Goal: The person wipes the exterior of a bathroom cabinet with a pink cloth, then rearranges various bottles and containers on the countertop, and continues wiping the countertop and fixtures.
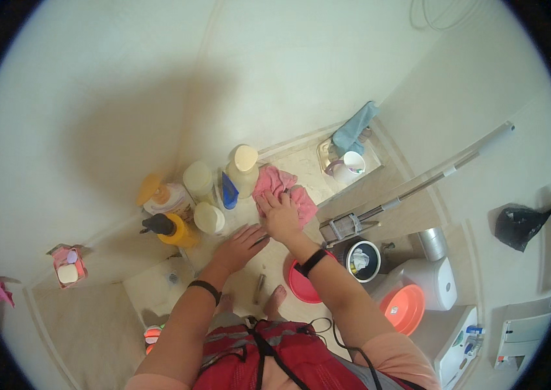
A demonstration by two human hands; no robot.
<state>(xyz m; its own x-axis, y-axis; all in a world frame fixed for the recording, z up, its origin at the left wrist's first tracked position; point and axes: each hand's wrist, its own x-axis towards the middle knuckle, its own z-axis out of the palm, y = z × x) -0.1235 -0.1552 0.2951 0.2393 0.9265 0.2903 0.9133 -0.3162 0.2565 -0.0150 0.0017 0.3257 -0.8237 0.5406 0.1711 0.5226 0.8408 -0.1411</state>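
My right hand presses down on a crumpled pink cloth on the tiled ledge. Palm down with its fingers stretched out, my left hand lies at the front of the ledge and holds nothing that I can see. Left of the cloth stands a large cream-capped bottle, with a blue plastic object against it. Two pale-lidded containers, one behind and one in front, stand farther left. Beyond them are an orange-topped pump bottle and a yellow bottle with a black pump.
A white mug and a blue-grey cloth occupy the ledge's right end. A long-handled squeeze mop leans on the right wall. Below are a bin, a red basin, an orange basin and a toilet. Soap sits in a pink dish.
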